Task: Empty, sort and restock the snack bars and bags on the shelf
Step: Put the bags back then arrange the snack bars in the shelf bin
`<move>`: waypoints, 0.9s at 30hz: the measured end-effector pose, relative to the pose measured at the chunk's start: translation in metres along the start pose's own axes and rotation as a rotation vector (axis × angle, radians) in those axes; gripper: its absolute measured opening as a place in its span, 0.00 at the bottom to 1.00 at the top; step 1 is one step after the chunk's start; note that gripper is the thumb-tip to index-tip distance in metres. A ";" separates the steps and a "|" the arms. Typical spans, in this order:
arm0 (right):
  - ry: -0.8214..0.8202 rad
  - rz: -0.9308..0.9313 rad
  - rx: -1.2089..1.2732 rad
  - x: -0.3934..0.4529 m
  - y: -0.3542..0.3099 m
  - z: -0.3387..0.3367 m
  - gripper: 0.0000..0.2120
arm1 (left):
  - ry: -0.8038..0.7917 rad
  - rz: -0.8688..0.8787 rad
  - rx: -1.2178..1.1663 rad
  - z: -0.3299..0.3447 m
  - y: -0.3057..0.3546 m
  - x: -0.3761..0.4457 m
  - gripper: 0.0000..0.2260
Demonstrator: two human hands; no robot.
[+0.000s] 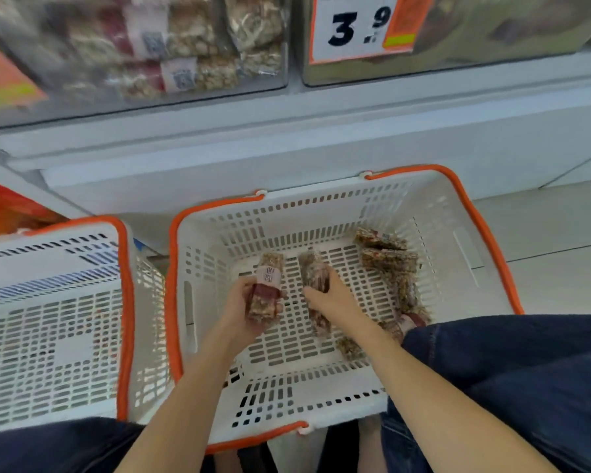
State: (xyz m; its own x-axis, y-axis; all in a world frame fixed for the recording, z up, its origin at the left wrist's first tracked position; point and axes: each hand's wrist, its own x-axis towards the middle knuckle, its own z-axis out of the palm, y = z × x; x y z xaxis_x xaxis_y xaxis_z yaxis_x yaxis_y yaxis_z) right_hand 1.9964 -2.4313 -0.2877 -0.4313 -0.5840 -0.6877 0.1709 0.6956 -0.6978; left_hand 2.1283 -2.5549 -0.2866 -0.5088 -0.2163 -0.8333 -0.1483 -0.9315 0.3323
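1. Dark denim knees (526, 380) are framing the bottom of the view, one on each side.
2. The left hand (243, 308) is gripping a snack bar (266, 288) inside the white basket (434, 213) — fingers curled round its lower half, the white label band showing above them.
3. The right hand (335, 298) is lying over a second bar (316, 285), fingers wrapped on its upper part; this bar's lower end is resting on the basket floor.
4. More bars (388, 264) are lying in a loose heap along the basket's right wall, partly hidden by the right knee.
5. A second basket (123, 302), orange-rimmed too, is sitting just beside the first on the left.
6. Beyond the baskets, the shelf (287, 107) is carrying clear-fronted bins — bagged snacks (191, 42) are showing blurred behind the left front, and a price card (352, 27) is hanging on the right one.
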 end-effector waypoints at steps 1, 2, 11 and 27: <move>0.004 0.010 0.042 -0.007 -0.004 0.001 0.31 | -0.020 0.015 -0.005 -0.001 0.001 -0.008 0.18; 0.004 0.026 0.080 -0.011 -0.006 0.001 0.30 | -0.029 0.029 -0.003 -0.003 0.002 -0.014 0.18; -0.057 0.150 0.651 -0.057 -0.029 0.004 0.15 | -0.049 0.147 0.048 -0.007 -0.005 -0.066 0.19; -0.025 -0.350 0.391 -0.109 -0.093 0.029 0.16 | -0.172 0.466 0.569 0.024 -0.008 -0.134 0.30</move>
State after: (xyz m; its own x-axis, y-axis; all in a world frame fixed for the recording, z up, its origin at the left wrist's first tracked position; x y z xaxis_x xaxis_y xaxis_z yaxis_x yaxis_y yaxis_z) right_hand 2.0534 -2.4449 -0.1533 -0.5012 -0.7666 -0.4014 0.3402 0.2520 -0.9060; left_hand 2.1773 -2.5110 -0.1669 -0.7445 -0.4584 -0.4854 -0.2764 -0.4502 0.8491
